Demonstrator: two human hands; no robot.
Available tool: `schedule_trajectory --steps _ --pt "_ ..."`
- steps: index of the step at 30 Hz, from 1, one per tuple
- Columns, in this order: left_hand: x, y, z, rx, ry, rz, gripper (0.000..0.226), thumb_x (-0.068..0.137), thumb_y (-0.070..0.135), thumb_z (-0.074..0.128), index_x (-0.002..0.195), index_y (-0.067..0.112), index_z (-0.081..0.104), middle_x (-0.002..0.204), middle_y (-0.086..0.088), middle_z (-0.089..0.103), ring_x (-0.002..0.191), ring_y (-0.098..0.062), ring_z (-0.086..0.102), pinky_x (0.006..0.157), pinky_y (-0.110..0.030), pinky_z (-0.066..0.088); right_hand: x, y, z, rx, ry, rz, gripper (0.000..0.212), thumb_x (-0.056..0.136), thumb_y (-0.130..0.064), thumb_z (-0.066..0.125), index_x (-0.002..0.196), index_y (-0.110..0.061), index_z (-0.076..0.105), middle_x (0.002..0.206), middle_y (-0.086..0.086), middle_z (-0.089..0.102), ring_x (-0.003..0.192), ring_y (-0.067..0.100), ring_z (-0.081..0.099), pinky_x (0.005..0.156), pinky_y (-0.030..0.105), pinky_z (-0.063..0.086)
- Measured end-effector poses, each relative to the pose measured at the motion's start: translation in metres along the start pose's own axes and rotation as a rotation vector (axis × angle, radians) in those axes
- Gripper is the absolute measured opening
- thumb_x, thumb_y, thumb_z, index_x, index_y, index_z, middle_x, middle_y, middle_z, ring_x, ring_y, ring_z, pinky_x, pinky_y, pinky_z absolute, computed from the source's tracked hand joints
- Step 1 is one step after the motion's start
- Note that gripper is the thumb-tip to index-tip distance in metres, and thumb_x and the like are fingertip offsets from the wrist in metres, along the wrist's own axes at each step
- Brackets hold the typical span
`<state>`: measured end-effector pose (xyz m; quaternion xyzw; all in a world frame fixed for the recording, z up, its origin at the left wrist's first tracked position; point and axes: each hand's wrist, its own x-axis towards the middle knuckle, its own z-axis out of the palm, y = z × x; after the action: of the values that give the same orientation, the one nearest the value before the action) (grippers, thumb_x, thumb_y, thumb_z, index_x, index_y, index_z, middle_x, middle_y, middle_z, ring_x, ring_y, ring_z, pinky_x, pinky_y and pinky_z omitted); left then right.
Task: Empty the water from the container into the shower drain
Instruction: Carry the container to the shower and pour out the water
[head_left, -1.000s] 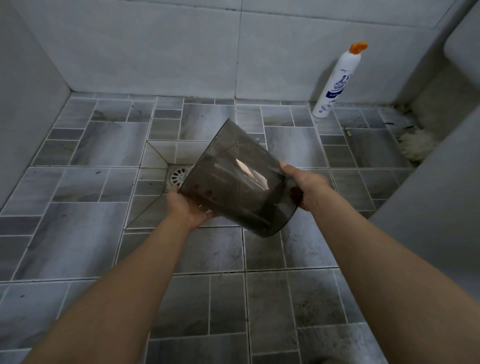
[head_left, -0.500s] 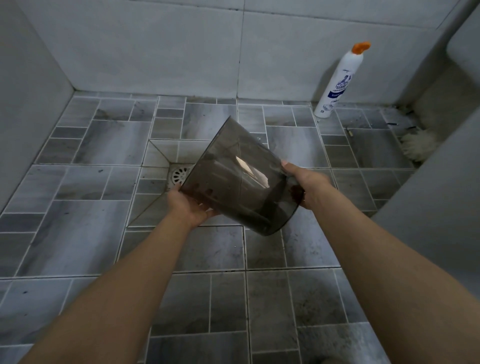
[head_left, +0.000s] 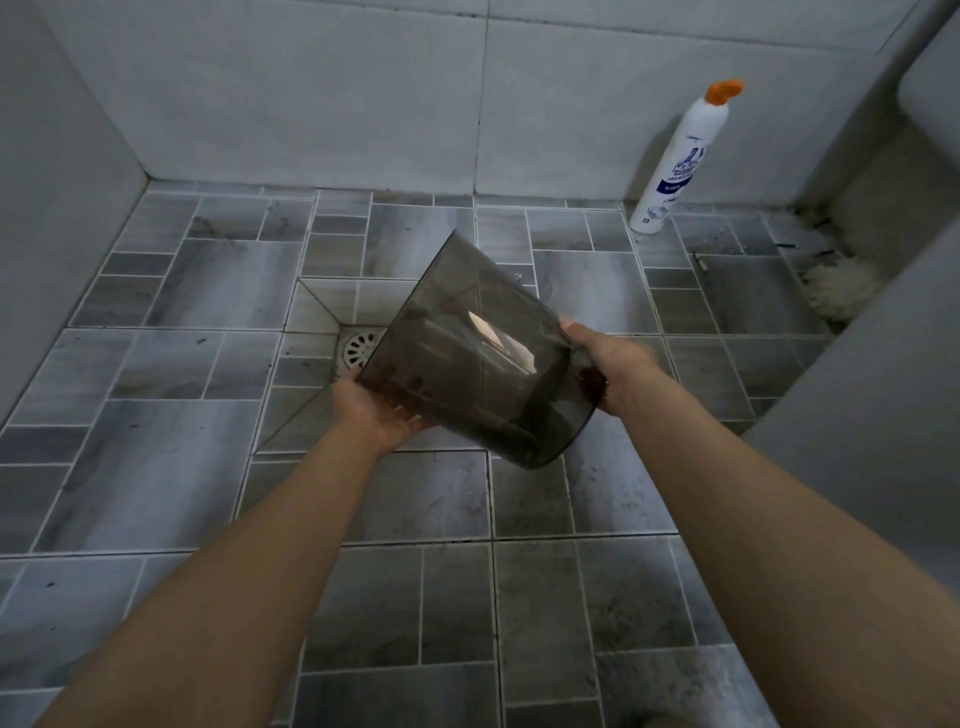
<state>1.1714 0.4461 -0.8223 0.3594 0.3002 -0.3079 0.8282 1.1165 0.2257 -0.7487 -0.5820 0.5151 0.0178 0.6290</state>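
Note:
A smoky, see-through dark plastic container (head_left: 467, 358) is held tilted above the shower floor, its wide mouth pointing away and to the left, toward the round metal drain (head_left: 357, 349). My left hand (head_left: 379, 413) cups its lower left edge from beneath. My right hand (head_left: 610, 364) grips its right side near the base. The container's rim covers the right part of the drain. I see no water stream.
A white spray bottle (head_left: 675, 166) with an orange cap stands against the back wall at the right. A whitish mop head (head_left: 841, 288) lies in the right corner beside a grey ledge (head_left: 857, 415). Grey tiled walls close in the left and back.
Almost nothing differs; both hands and the container sit slightly higher in the view, with the same tilt over the drain.

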Motion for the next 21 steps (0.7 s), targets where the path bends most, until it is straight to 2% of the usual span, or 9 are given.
schedule_trajectory --steps 3,7,11,17,21 --pt "0.0008 -0.0012 -0.0007 -0.002 0.006 -0.001 0.059 0.094 0.044 0.021 0.136 0.015 0.051 0.136 -0.018 0.053 0.123 -0.042 0.047 0.074 -0.059 0.048 0.001 -0.0001 0.0 -0.008 0.004 -0.005 0.062 0.058 -0.039 0.085 0.106 -0.007 0.06 0.092 0.009 0.067 0.077 0.023 0.065 0.082 0.039 0.058" --pt "0.0014 -0.0012 -0.0007 0.002 0.006 0.001 0.058 0.094 0.042 0.02 0.133 0.015 0.053 0.136 -0.018 0.053 0.122 -0.042 0.048 0.075 -0.058 0.048 0.001 0.0002 0.0002 -0.003 0.005 0.002 0.064 0.057 -0.038 0.086 0.108 -0.008 0.06 0.1 0.012 0.069 0.081 0.025 0.068 0.081 0.041 0.059" --pt "0.0027 0.0002 0.0001 0.013 0.01 0.01 0.055 0.094 0.04 0.021 0.128 0.015 0.057 0.136 -0.018 0.054 0.124 -0.041 0.048 0.075 -0.056 0.049 0.0015 0.0005 -0.0002 -0.007 -0.003 -0.002 0.062 0.06 -0.038 0.085 0.108 -0.007 0.06 0.098 0.012 0.069 0.077 0.024 0.067 0.077 0.038 0.059" --pt "-0.0001 0.0005 0.0024 0.016 0.0 0.014 0.058 0.094 0.04 0.019 0.132 0.014 0.054 0.136 -0.019 0.053 0.124 -0.042 0.048 0.08 -0.058 0.048 0.0012 -0.0012 0.0009 0.007 0.008 -0.008 0.063 0.056 -0.037 0.087 0.106 -0.007 0.061 0.095 0.013 0.071 0.08 0.026 0.07 0.08 0.042 0.059" --pt "-0.0025 0.0006 0.0034 0.007 0.002 0.01 0.058 0.095 0.04 0.018 0.133 0.014 0.053 0.137 -0.019 0.052 0.124 -0.041 0.048 0.076 -0.057 0.048 -0.0003 -0.0006 0.0014 0.021 0.003 -0.015 0.058 0.059 -0.034 0.086 0.102 -0.006 0.061 0.094 0.013 0.071 0.081 0.027 0.07 0.081 0.043 0.059"
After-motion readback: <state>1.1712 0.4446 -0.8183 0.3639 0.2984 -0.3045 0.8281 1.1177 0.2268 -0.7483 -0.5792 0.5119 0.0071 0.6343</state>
